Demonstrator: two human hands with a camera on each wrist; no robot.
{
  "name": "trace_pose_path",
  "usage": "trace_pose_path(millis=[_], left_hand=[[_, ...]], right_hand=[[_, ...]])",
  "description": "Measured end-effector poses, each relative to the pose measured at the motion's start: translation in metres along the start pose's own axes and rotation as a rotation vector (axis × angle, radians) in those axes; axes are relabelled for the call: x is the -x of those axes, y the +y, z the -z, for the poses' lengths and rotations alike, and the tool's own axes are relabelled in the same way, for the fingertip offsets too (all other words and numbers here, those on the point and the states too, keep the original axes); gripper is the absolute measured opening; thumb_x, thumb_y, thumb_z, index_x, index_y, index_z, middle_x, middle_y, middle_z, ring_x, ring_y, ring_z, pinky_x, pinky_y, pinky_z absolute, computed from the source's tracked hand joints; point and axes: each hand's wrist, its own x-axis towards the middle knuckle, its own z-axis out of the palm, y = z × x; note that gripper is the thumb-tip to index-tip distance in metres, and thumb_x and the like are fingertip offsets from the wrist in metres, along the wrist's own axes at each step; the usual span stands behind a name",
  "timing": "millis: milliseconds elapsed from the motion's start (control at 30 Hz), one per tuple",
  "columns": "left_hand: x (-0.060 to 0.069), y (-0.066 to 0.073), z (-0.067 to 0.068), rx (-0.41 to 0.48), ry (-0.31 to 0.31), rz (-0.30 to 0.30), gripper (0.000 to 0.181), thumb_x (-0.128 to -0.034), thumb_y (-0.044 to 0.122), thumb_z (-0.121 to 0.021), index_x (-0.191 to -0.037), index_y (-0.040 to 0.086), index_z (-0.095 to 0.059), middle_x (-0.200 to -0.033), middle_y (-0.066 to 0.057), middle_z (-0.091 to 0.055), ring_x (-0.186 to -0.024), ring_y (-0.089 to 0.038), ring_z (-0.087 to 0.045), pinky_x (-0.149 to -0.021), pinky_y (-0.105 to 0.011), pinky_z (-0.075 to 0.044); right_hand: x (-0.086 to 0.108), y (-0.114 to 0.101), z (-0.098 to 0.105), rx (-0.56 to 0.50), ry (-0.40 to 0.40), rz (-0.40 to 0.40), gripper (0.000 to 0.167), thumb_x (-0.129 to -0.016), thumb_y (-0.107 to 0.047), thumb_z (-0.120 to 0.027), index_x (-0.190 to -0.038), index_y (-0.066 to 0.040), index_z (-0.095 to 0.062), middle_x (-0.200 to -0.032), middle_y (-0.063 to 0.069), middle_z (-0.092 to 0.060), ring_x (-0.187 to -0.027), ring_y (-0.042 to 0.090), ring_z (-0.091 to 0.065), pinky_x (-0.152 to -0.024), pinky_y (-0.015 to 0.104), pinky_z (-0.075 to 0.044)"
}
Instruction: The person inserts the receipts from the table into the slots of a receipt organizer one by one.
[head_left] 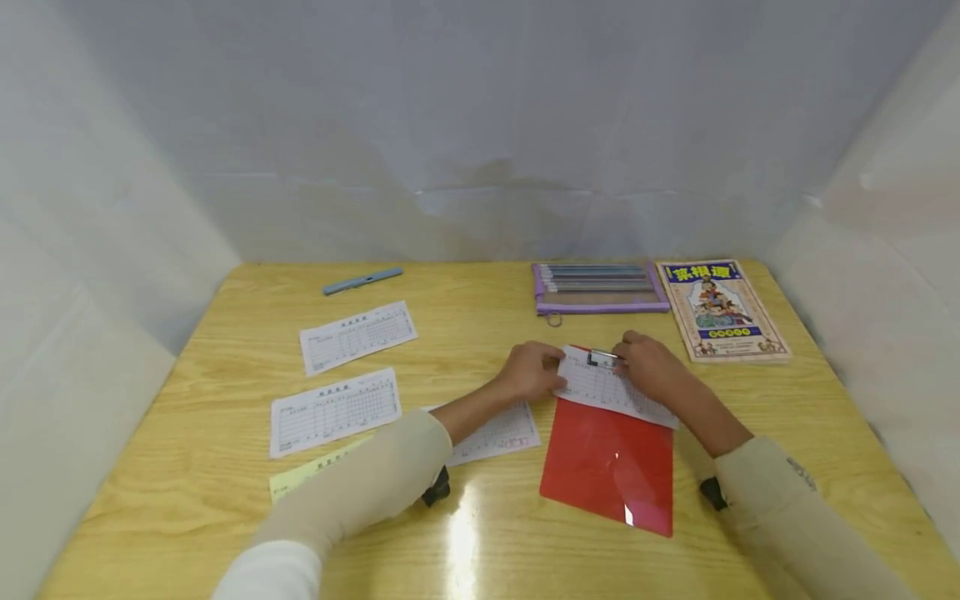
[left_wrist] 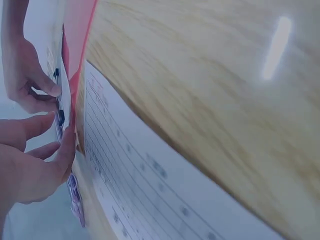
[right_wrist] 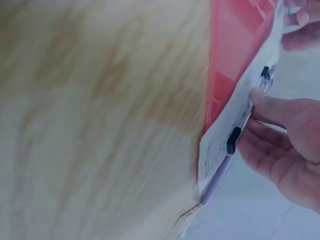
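Note:
A red clipboard (head_left: 609, 467) lies on the table, tilted slightly, its metal clip (head_left: 604, 356) at the far end. Over its upper part sits a white printed slip (head_left: 600, 385), which reaches past the board's right edge. My left hand (head_left: 531, 372) pinches the left edge of that slip beside the clip. With thumb and fingers, my right hand (head_left: 654, 367) grips the clip; the right wrist view shows the thumb on the metal bar between two black end pieces (right_wrist: 233, 140). Part of the clip is hidden behind the right hand.
White slips (head_left: 358, 337) (head_left: 335, 412) lie on the left, and another slip (head_left: 498, 435) is partly under the left forearm. The left sleeve covers most of a yellow slip (head_left: 303, 477). A blue pen (head_left: 363, 281), a purple-edged pencil pouch (head_left: 602, 308) and a book (head_left: 722, 310) lie at the back.

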Motion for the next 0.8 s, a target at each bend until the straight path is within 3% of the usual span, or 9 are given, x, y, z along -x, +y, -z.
trace_pose_path(millis=[200, 367, 600, 800], left_hand=[[0.012, -0.015, 0.017, 0.149, 0.015, -0.001, 0.044, -0.0806, 0.006, -0.071, -0.123, 0.002, -0.061, -0.122, -0.014, -0.065, -0.101, -0.024, -0.066, -0.076, -0.023, -0.056], [0.028, -0.034, 0.046, 0.250, 0.034, 0.055, 0.041, -0.0846, 0.010, -0.069, -0.125, 0.005, -0.060, -0.108, -0.014, -0.070, -0.094, -0.022, -0.068, -0.073, -0.026, -0.057], [0.044, -0.078, 0.094, 0.189, 0.156, 0.101, 0.038, -0.0876, 0.019, -0.067, -0.123, 0.006, -0.062, -0.110, -0.016, -0.069, -0.099, -0.026, -0.066, -0.071, -0.029, -0.055], [0.062, -0.114, 0.127, 0.112, 0.245, 0.118, 0.039, -0.0882, 0.023, -0.067, -0.123, 0.005, -0.062, -0.112, -0.019, -0.067, -0.104, -0.031, -0.062, -0.072, -0.030, -0.054]], right_hand=[[0.000, 0.000, 0.007, -0.070, -0.035, -0.024, 0.019, -0.084, -0.006, -0.068, -0.098, 0.007, -0.068, -0.088, 0.017, -0.063, -0.083, 0.030, -0.061, -0.077, 0.043, -0.052], [-0.001, 0.001, 0.007, -0.090, -0.037, -0.015, 0.018, -0.084, -0.006, -0.068, -0.098, 0.006, -0.067, -0.086, 0.016, -0.063, -0.081, 0.030, -0.061, -0.075, 0.043, -0.052], [0.000, 0.001, 0.007, -0.094, -0.057, -0.036, 0.020, -0.085, -0.008, -0.068, -0.100, 0.005, -0.067, -0.087, 0.014, -0.061, -0.079, 0.026, -0.059, -0.075, 0.042, -0.052], [-0.002, -0.001, 0.006, -0.071, -0.063, -0.033, 0.021, -0.085, -0.008, -0.068, -0.101, 0.005, -0.068, -0.086, 0.013, -0.060, -0.078, 0.025, -0.059, -0.074, 0.041, -0.052]])
